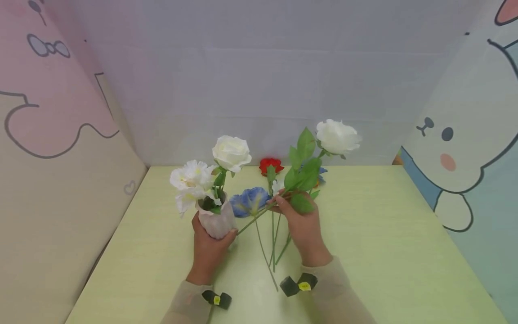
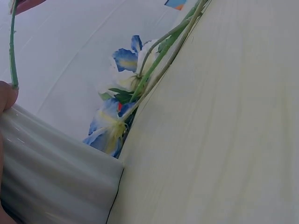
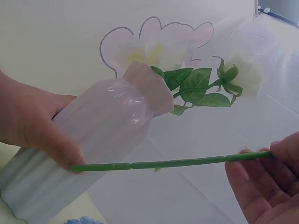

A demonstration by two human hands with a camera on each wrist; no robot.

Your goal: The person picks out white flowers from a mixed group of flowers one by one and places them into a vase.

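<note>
A pale ribbed vase (image 1: 218, 223), tilted, is gripped round its body by my left hand (image 1: 207, 252). Out of its mouth stand a white rose (image 1: 232, 153) and a ruffled white flower (image 1: 192, 181). My right hand (image 1: 304, 231) pinches the stem of another white rose (image 1: 337, 137), its bloom up to the right. In the right wrist view this green stem (image 3: 182, 162) runs across in front of the vase, its lower end right at my left thumb tip. Green leaves (image 1: 305, 175) hang over the right fingers.
On the pale table (image 1: 384, 252), between and beyond the hands, lie a blue flower (image 1: 252, 201), a red flower (image 1: 270, 165) and a small white bloom (image 1: 277, 186). Long stems (image 1: 273, 247) point toward the front edge. Printed cloth walls (image 1: 267, 85) surround the table.
</note>
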